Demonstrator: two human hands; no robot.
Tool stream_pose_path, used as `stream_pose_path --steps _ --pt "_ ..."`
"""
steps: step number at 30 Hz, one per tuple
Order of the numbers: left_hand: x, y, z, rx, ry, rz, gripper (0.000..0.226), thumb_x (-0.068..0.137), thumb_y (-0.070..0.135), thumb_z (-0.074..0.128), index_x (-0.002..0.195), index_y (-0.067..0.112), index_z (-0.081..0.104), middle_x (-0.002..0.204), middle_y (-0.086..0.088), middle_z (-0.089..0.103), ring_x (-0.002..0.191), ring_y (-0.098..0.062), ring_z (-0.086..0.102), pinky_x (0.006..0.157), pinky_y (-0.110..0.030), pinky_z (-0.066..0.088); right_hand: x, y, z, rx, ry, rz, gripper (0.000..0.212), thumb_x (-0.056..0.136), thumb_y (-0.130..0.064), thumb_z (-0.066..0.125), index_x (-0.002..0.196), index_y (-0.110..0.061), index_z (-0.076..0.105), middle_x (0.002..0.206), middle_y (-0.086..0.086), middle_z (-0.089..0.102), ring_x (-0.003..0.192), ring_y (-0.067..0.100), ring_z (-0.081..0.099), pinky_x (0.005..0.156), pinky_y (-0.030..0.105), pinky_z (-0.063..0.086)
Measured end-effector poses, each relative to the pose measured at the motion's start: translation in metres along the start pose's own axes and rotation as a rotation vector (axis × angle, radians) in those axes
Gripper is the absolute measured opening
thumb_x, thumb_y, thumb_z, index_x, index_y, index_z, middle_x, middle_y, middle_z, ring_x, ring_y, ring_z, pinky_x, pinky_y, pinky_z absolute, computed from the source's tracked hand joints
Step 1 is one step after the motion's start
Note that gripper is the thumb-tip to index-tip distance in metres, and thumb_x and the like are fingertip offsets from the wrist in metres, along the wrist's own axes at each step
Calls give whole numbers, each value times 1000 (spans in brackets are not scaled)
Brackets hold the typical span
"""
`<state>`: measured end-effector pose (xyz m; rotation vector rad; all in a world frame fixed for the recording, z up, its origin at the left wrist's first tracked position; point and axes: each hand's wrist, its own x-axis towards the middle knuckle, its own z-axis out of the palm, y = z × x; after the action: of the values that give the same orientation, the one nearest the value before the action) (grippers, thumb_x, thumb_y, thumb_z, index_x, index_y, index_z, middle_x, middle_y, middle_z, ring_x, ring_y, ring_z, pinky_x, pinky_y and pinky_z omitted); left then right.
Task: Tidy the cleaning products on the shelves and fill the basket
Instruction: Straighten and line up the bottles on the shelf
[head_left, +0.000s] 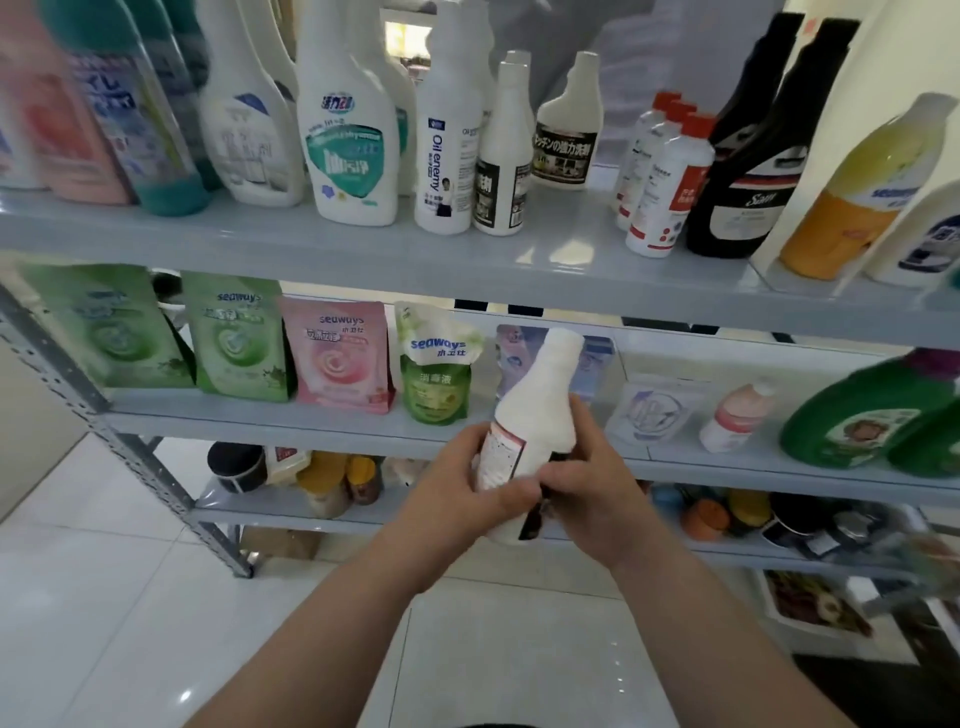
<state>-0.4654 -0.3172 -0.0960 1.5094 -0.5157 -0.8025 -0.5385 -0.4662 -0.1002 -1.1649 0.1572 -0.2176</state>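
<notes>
I hold a white bottle upright with both hands in front of the middle shelf. My left hand grips its lower left side over the label. My right hand wraps round its right side, fingers meeting the left hand at the front. The bottle's neck has no cap and points up and slightly right. On the top shelf stand several white spray-type bottles, among them an "Oil enemy" bottle and a similar white bottle with a black label. No basket is in view.
Refill pouches in green and pink line the middle shelf's left part; a green jug and a small pink-labelled bottle stand at its right. Black bottles stand top right. Lower shelves hold jars and tins. White tiled floor lies below.
</notes>
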Motion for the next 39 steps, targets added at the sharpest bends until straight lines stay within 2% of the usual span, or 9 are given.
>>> stream_pose_path --steps 4,7,10,13,17,25,30,35,39 --pt "-11 -1 -33 336 63 225 88 42 57 85 118 55 41 125 15 41 108 15 49 76 -6 49 4 12 23 -50 -122 -30 101 59 -2 78 149 -29 40 132 18 58 122 40 59 91 51 54" --pt "-17 -12 -52 301 74 277 81 50 48 84 121 55 44 124 15 46 110 4 56 83 -17 55 6 20 36 -41 -136 -32 89 68 -8 73 149 -26 40 136 16 56 127 39 55 96 49 52" --pt "-18 -22 -67 57 0 233 73 56 35 81 120 48 48 116 9 60 105 -17 66 78 -42 62 9 24 39 -40 -14 -27 78 76 -15 69 150 -22 44 138 12 59 128 39 54 102 51 47" --pt "-10 -25 -66 -228 -1 136 63 59 32 71 120 43 58 115 4 72 109 -25 68 87 -47 59 13 18 37 -50 101 -28 63 83 -10 63 144 -22 54 134 7 66 122 30 60 98 48 49" --pt "0 -7 -56 -601 -21 -180 45 89 32 50 123 6 64 95 -15 75 75 -32 72 53 -38 57 23 8 34 -78 180 -20 55 88 -14 54 141 -24 60 142 12 60 129 36 57 103 55 46" --pt "7 9 -48 -940 -161 -351 47 90 46 49 108 12 75 94 -15 69 67 -36 71 31 -18 36 46 -2 46 -84 195 -23 44 95 -23 61 138 -31 62 143 1 61 134 32 55 92 40 54" --pt "15 2 -56 -773 -10 -270 60 90 63 53 124 16 68 100 -11 74 78 -29 73 41 -33 54 54 -4 56 -130 144 -1 34 99 -21 58 127 -39 67 131 -5 68 118 27 66 95 49 57" --pt "19 -3 -67 -415 141 4 91 55 41 88 137 27 49 119 -9 72 103 -30 73 73 -43 61 49 -7 59 -273 96 -20 34 98 -14 58 120 -40 56 126 -3 65 110 24 66 88 44 59" --pt "10 10 -73 248 291 175 81 52 36 95 119 41 50 109 14 65 94 -8 67 65 -16 56 47 -25 60 -643 138 -121 17 101 -35 59 116 -39 52 120 -13 62 110 3 60 84 16 52"
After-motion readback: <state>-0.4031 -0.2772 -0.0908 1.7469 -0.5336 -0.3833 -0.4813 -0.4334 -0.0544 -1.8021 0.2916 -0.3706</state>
